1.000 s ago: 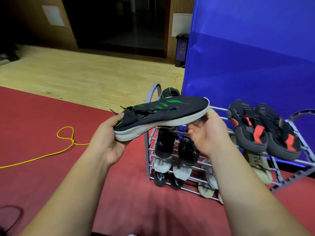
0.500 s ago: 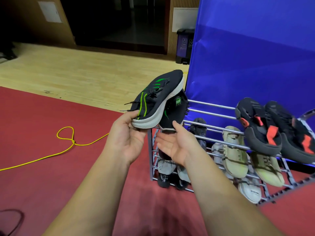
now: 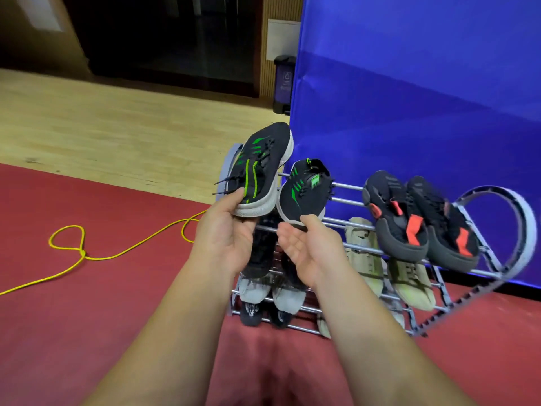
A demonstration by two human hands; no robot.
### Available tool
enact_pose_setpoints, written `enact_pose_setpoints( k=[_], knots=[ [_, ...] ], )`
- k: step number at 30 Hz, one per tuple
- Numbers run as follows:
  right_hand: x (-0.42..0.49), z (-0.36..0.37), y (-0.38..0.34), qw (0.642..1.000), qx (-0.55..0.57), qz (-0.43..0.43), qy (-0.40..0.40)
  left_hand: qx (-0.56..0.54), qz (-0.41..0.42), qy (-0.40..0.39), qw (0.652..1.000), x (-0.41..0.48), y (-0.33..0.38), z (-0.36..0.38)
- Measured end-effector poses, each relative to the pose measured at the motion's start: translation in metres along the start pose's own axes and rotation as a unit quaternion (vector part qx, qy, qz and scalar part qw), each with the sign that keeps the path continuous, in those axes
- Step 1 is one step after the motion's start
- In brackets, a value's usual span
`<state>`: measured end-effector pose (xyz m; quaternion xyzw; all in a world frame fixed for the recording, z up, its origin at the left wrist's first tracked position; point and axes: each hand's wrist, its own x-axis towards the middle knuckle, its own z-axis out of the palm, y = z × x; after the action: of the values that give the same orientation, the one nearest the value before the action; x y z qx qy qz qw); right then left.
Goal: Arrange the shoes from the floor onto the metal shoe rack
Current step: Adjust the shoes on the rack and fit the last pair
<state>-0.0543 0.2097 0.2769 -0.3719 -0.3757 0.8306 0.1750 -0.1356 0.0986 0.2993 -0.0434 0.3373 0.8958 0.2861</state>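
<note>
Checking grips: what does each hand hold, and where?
Left hand grips one black-green shoe by its near end. Right hand, open, only touches the toe of the racked shoe.

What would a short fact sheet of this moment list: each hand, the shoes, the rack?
Left hand: grips the heel end of a black-and-green shoe, held toe up at the rack's left end
Right hand: palm up, thumb touching the matching shoe
Matching shoe: lying on the top shelf of the metal shoe rack
Top shelf, right side: black-and-red pair
Lower shelf: beige shoes
Floor: yellow cord
</note>
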Motion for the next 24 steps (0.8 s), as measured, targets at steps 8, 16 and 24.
enact_pose_setpoints(
  k=[8,16,24],
  knots=[
    [0.000,-0.041,-0.023,0.999,-0.037,0.014,0.017,0.024,-0.003,0.103,0.994,0.026,-0.044,0.006],
    [0.000,-0.036,-0.024,0.999,-0.015,0.003,0.031,0.087,0.020,0.135,0.987,0.031,-0.048,0.009],
    [-0.004,-0.038,-0.018,0.999,-0.014,0.011,0.028,0.176,0.050,0.109,0.977,0.035,-0.047,-0.003]
  ],
)
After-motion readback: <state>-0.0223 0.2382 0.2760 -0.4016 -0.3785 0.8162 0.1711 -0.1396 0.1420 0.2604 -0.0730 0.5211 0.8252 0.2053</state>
